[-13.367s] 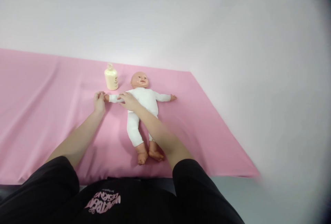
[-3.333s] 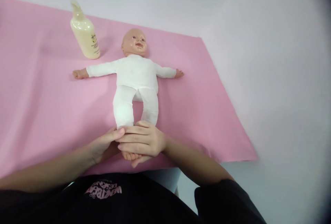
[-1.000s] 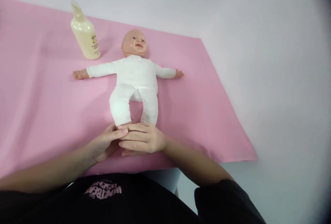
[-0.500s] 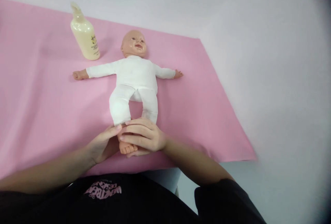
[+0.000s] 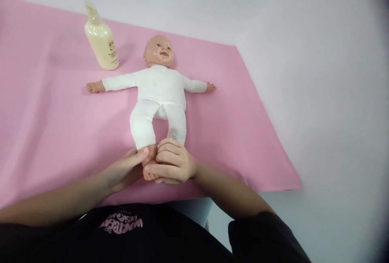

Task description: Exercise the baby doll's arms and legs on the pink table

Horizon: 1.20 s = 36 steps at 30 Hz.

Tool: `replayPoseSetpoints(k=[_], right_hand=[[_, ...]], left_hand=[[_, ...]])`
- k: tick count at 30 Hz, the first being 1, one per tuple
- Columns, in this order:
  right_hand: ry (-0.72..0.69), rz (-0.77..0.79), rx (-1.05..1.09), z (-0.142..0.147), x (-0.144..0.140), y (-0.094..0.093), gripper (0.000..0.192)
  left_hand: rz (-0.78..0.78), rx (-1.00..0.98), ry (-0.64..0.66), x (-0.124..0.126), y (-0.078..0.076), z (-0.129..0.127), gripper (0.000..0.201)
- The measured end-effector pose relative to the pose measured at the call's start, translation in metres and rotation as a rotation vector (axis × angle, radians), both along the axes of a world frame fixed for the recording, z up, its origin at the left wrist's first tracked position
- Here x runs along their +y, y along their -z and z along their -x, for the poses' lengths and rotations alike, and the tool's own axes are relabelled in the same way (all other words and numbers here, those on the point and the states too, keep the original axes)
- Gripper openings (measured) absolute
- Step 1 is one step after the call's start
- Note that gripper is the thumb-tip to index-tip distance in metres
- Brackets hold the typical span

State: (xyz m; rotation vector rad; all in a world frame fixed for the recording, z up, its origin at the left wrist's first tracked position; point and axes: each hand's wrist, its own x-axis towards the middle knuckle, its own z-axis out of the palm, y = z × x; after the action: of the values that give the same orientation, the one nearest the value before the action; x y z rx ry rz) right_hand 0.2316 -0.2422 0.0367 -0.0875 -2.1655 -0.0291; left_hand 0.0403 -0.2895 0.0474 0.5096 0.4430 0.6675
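Observation:
A baby doll (image 5: 161, 86) with a white cloth body lies on its back, arms spread wide and legs toward me. My left hand (image 5: 127, 169) holds the doll's lower leg and foot (image 5: 148, 157) on the left, thumb on top and the other fingers hidden beneath. Curled over that same foot is my right hand (image 5: 176, 161), its fingers bent and a fingertip lying on top near the toes. The doll's other foot is hidden behind my right hand.
A pump bottle (image 5: 103, 46) of pale yellow liquid stands left of the doll's head. Pink cloth (image 5: 227, 133) covers the table, whose edge runs close to my body. A white wall (image 5: 304, 72) or surface lies beyond the cloth.
My right hand's fingers have curled in and slid down toward the toes, uncovering more of the ankle. My left hand keeps its hold, nearly unmoved.

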Motion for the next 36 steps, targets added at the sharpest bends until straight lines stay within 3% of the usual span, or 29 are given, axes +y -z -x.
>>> replayPoseSetpoints(k=[7,13,18,21,29,36], right_hand=[[0.011,-0.003,-0.169,-0.001,-0.001,0.013,0.035],[0.004,0.002,-0.184,0.000,-0.001,0.014,0.040],[0.035,0.015,-0.173,0.002,0.001,0.003,0.046],[0.025,0.015,-0.086,0.003,0.001,-0.002,0.041],[0.016,-0.050,-0.204,0.002,0.000,0.005,0.044],[-0.005,-0.017,-0.068,0.005,0.001,0.002,0.036]], left_hand=[[0.076,0.034,-0.037,-0.001,0.015,0.004,0.060],[0.093,0.089,0.017,0.003,-0.002,0.005,0.050],[0.070,0.133,-0.070,0.004,-0.012,0.003,0.033],[0.072,0.149,-0.101,0.004,-0.014,0.001,0.026],[0.081,0.152,-0.041,0.003,-0.011,0.002,0.030],[0.083,0.192,-0.074,0.004,-0.015,-0.001,0.027]])
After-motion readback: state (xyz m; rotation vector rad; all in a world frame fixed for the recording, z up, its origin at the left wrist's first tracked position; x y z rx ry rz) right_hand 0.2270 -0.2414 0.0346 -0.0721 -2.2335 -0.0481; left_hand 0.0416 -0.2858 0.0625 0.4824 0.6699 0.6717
